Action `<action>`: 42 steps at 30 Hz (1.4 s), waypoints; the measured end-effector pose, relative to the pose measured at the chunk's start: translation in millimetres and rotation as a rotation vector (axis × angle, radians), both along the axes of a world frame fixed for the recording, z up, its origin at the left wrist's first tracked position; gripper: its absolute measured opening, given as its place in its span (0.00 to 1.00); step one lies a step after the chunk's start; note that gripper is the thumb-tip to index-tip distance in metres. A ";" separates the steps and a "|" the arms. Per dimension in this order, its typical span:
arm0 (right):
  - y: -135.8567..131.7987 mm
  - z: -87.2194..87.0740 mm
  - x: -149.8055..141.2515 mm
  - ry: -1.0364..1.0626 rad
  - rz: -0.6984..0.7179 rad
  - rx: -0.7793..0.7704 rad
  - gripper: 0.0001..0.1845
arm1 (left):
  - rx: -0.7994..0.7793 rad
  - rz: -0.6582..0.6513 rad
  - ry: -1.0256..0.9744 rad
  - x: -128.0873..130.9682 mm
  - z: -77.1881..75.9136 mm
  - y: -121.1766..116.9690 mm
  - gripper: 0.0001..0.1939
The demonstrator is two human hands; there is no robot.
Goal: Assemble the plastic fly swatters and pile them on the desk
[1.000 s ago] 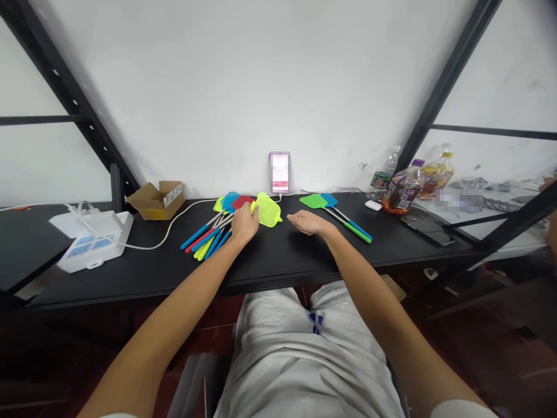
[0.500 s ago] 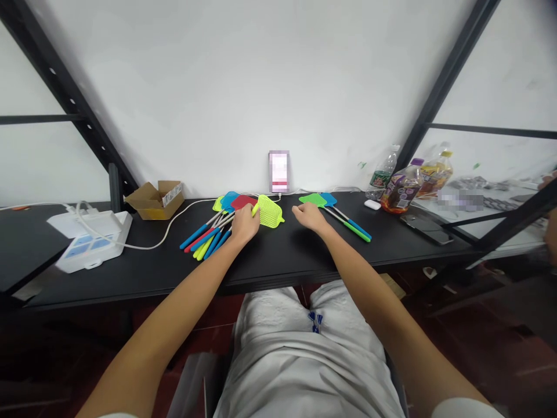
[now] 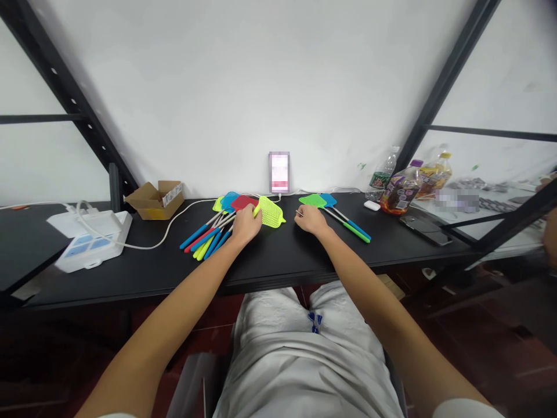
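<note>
My left hand point(image 3: 246, 224) is closed on a yellow-green fly swatter, near the left edge of its perforated head point(image 3: 271, 213). A small pointed stub on that head faces right, toward my other hand. My right hand point(image 3: 311, 219) is closed, and a short length of thin metal rod point(image 3: 299, 213) shows at its fingertips; the rest is hidden by the fingers. A gap separates the rod from the stub. Left of my left hand lies a pile of fly swatters point(image 3: 209, 238) with blue, red and yellow grips. Behind my right hand lie a green fly swatter point(image 3: 312, 201) and a blue one point(image 3: 329, 200).
A phone point(image 3: 279, 172) leans on the wall. On the left of the black table point(image 3: 270, 261) are an open cardboard box point(image 3: 155, 202) and a white plastic case point(image 3: 93, 241) with a cable. Bottles point(image 3: 401, 188), a small white case point(image 3: 372, 205) and a dark phone point(image 3: 426, 230) are at right.
My right hand has turned and its fingers have curled in; a thin rod now shows at its fingertips. My left hand and the yellow-green swatter have shifted slightly right.
</note>
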State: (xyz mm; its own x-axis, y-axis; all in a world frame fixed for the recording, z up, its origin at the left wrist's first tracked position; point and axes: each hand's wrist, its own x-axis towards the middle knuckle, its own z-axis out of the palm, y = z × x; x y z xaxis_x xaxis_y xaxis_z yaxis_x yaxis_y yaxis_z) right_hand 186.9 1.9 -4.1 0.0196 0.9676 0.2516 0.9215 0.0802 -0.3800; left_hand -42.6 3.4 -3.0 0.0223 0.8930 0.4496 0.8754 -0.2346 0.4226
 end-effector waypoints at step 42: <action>6.3 -5.1 -3.6 0.268 0.296 0.163 0.10 | -0.039 -0.166 0.020 -0.3 -3.8 1.7 0.12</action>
State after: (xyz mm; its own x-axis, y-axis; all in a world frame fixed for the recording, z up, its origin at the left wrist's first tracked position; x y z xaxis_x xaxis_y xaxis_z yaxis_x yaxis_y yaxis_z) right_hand 183.4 8.3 -9.2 -0.1674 0.8892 0.4257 0.7200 0.4052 -0.5633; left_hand -42.9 5.1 -6.8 0.1793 0.8932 0.4124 0.8345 -0.3601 0.4171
